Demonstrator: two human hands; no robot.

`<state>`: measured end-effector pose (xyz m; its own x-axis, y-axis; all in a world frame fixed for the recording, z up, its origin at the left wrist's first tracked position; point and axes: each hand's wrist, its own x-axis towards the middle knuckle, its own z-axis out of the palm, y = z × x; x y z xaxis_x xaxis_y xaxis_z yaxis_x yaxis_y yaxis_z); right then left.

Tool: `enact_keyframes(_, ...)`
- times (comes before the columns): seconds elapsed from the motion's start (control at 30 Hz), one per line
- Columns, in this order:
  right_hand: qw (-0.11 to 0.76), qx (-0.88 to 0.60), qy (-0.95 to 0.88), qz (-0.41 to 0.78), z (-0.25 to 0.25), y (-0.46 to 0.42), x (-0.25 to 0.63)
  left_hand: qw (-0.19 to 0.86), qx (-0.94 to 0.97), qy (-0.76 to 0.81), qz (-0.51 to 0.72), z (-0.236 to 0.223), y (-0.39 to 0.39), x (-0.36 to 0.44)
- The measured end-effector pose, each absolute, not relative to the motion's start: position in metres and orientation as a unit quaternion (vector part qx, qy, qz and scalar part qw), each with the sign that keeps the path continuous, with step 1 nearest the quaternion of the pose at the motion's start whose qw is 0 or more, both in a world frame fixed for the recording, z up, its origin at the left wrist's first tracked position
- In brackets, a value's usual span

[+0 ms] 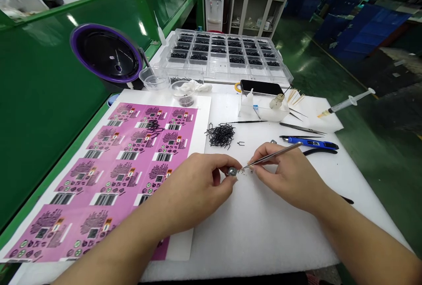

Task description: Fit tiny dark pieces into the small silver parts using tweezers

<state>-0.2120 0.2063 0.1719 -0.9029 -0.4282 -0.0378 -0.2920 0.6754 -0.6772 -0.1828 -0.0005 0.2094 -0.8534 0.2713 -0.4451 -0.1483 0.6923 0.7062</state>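
My left hand pinches a small rounded silvery metal piece between thumb and forefinger. In my right hand is a pair of thin metal tweezers, angled down to the left, their tip close beside that piece. Tiny gold-coloured bits lie on the white foam-like surface around the tip; they are too small to name. Just beyond my hands sits a pile of black forked pieces, with a single forked piece apart from it.
A pink printed sheet covers the left side, with black pieces on it. Behind are a compartment tray, clear cups, a purple-rimmed black bowl and a phone. At right lie a blue knife and a syringe.
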Motion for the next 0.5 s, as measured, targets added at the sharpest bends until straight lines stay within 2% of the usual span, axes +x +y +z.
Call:
enact_keyframes(0.13, 0.099, -0.189, 0.901, -0.378, 0.173, 0.208, -0.212, 0.274, 0.026, 0.882, 0.383, 0.209, 0.000, -0.184)
enact_keyframes(0.37, 0.012, -0.208, 0.854, -0.476, 0.173, 0.211, -0.195, 0.279, 0.042, 0.880, 0.381, 0.209, 0.001, -0.183)
enact_keyframes(0.5, -0.008, -0.255, 0.806, -0.535, 0.169, 0.206, -0.185, 0.283, 0.060, 0.872, 0.394, 0.212, 0.002, -0.183)
